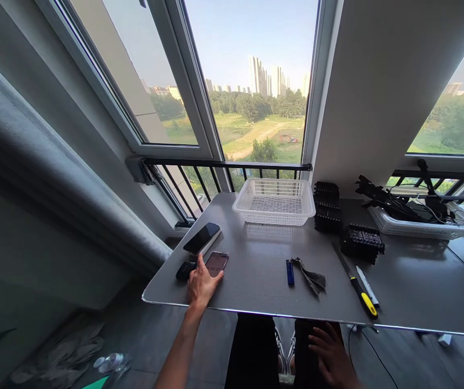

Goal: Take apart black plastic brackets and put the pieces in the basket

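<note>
My left hand [203, 282] is at the left part of the grey table, thumb and fingers on either edge of a smartphone [217, 263] with digits on its lit screen. The hand covers the phone's lower end. Just left of those fingers sits a small black object [185, 269], partly hidden, its kind unclear. Behind it lies a larger dark-screened phone [202, 238], apparently raised on something pale. Below the table edge, my right hand [332, 351] rests on my right thigh, fingers spread and holding nothing.
A white plastic basket [273, 219] stands by the window. Black ridged blocks [362, 241] are stacked right of it, near a second basket [414, 229] of black gear and cables. A blue lighter-like object [290, 272], grey cloth strip [311, 277], yellow-black-handled tool [363, 298] and white marker [367, 286] lie nearer.
</note>
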`<action>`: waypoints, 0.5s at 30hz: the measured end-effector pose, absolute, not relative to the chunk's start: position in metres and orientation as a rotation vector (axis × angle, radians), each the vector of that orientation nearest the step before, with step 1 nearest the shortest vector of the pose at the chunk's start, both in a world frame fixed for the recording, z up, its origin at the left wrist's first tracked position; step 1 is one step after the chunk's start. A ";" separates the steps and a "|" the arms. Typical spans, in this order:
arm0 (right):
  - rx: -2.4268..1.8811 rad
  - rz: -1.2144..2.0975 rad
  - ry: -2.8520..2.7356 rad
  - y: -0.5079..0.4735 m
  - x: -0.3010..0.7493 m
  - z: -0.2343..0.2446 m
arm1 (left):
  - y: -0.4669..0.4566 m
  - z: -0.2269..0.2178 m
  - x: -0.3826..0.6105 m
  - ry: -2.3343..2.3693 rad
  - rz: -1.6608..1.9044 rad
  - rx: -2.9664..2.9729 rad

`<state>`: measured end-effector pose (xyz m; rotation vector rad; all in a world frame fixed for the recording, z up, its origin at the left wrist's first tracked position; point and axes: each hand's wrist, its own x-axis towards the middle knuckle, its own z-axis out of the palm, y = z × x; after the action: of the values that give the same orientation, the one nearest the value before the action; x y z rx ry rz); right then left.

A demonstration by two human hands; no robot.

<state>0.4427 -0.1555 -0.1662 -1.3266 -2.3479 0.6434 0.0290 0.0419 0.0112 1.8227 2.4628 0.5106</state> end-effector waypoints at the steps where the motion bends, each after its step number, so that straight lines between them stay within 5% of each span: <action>1: -1.325 0.645 -2.347 -0.155 0.442 -0.165 | 0.042 0.011 0.029 2.465 0.510 1.816; 11: -1.352 0.584 -2.369 -0.155 0.433 -0.147 | 0.040 0.004 0.025 2.468 0.553 1.825; 15: -0.971 0.424 -2.438 -0.145 0.402 -0.094 | 0.036 0.002 0.028 2.441 0.561 1.860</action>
<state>0.4016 -0.1450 -0.0935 -0.9707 -2.4383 0.4240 0.0284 0.0357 0.0018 1.8604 2.4407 0.5607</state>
